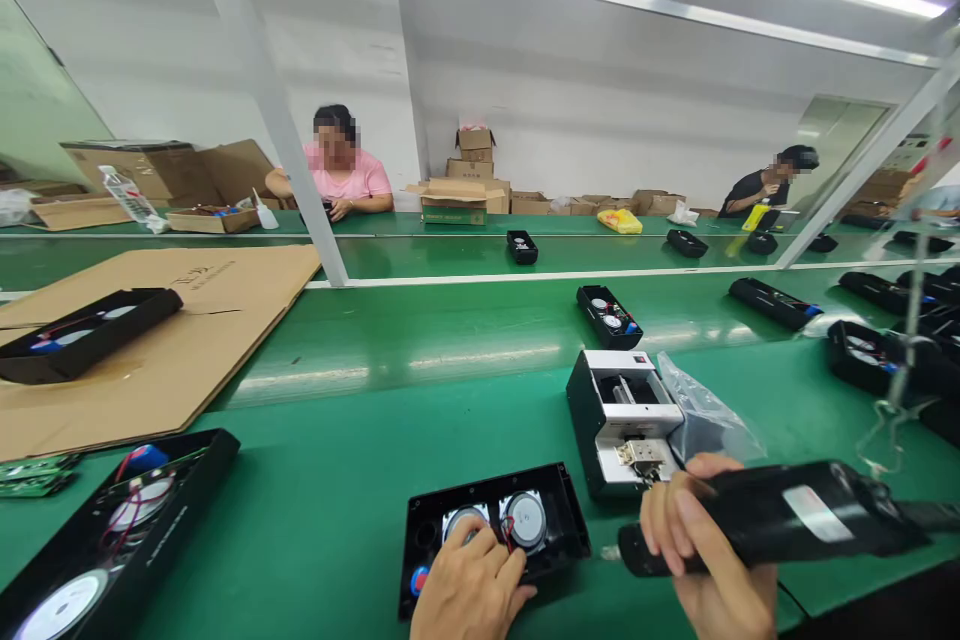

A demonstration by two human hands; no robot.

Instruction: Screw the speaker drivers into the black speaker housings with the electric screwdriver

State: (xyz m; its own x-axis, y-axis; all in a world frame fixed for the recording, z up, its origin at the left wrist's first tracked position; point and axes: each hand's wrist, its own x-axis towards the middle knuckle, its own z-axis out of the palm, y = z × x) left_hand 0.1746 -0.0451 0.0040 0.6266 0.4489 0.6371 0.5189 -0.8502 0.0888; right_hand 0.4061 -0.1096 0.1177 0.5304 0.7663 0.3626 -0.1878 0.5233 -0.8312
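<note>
My right hand (720, 550) is wrapped around a black electric screwdriver (780, 515) with a white label, its bit pointing left. The bit ends just beside the right wall of an open black speaker housing (570, 520). Inside the housing are two round speakers (525, 520), red and black wires and a blue-and-red part (419, 579). My left hand (476, 580) reaches over the near wall, its fingers bent inside by the left speaker and wires, the thumb close to the near wall. The fingertips are partly hidden.
A white-and-black screw feeder (630, 420) stands behind the housing, a clear plastic bag (705, 410) beside it. Another open housing (127, 520) lies left, near flat cardboard (225, 320) and green circuit boards (37, 475). More housings (609, 317) lie farther back. Two people work across the bench.
</note>
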